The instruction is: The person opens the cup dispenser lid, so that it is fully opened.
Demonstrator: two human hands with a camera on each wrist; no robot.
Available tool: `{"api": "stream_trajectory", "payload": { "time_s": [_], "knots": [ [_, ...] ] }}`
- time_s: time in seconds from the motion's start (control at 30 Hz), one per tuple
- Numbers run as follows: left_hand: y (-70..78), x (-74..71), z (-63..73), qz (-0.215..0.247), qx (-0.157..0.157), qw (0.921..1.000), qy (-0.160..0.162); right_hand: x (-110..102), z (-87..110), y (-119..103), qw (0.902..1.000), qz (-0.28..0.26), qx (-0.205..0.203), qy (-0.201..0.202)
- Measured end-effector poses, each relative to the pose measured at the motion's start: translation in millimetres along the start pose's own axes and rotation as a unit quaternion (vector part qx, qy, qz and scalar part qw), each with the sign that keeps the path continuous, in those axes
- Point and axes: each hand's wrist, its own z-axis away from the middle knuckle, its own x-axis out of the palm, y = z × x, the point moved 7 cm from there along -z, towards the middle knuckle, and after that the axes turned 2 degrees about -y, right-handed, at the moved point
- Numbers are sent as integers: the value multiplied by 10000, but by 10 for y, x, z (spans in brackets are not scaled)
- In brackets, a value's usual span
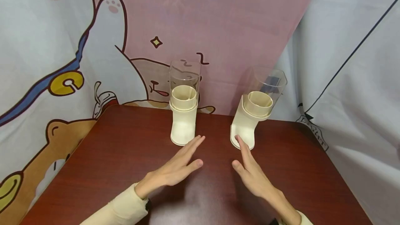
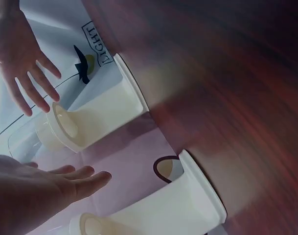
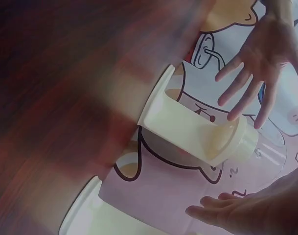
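Two cream-coloured stands with clear plastic containers on top rest near the back of the table. The left stand [image 1: 183,126] is upright in the head view; the right stand [image 1: 245,127] appears slanted there. Each carries a clear container [image 1: 185,70] around a cream ring [image 1: 260,103]. My left hand [image 1: 175,167] hovers in front of the left stand with straight fingers and holds nothing. Opposite it, my right hand [image 1: 251,173] is held with straight fingers, its fingertips overlapping the right stand's base in the head view. Whether they touch it, I cannot tell.
The dark red-brown wooden table [image 1: 125,152] spreads under both hands. Behind it hangs a pink cloth [image 1: 243,20] printed with cartoon animals. A white cloth [image 1: 353,89] hangs along the right side.
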Motion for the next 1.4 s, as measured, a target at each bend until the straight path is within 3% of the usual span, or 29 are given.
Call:
{"api": "stream_trajectory", "payload": {
  "time_s": [0.17, 0.27, 0.33, 0.43, 0.53, 0.67, 0.93, 1.23, 1.4],
  "knots": [
    [42, 15, -82, 592, 122, 9980, 157, -40, -11, 25, 9965, -820, 130, -18],
    [50, 50, -142, 1062, 104, 9940, 239, -72, -23, 26, 9883, -1520, 113, 94],
    [61, 74, -183, 1684, 42, 9853, 279, -102, -40, 22, 9768, -2129, 93, 227],
    [98, 96, -249, 2643, 24, 9636, 403, -164, -66, 28, 9556, -2900, 98, 512],
    [142, 106, -321, 3153, 23, 9476, 514, -239, -77, 60, 9395, -3315, 186, 839],
    [148, 123, -419, 3193, -77, 9455, 628, -315, -82, 116, 9293, -3490, 408, 1135],
    [154, 90, -596, 3351, -213, 9360, 1059, -367, -108, 182, 9145, -3721, 893, 1312],
    [200, 150, -873, 3264, -317, 9363, 1256, -450, -141, 293, 9031, -3824, 1237, 1511],
    [301, 198, -1029, 3067, -270, 9430, 1261, -522, -191, 388, 8960, -3901, 1351, 1633]
  ]
}}
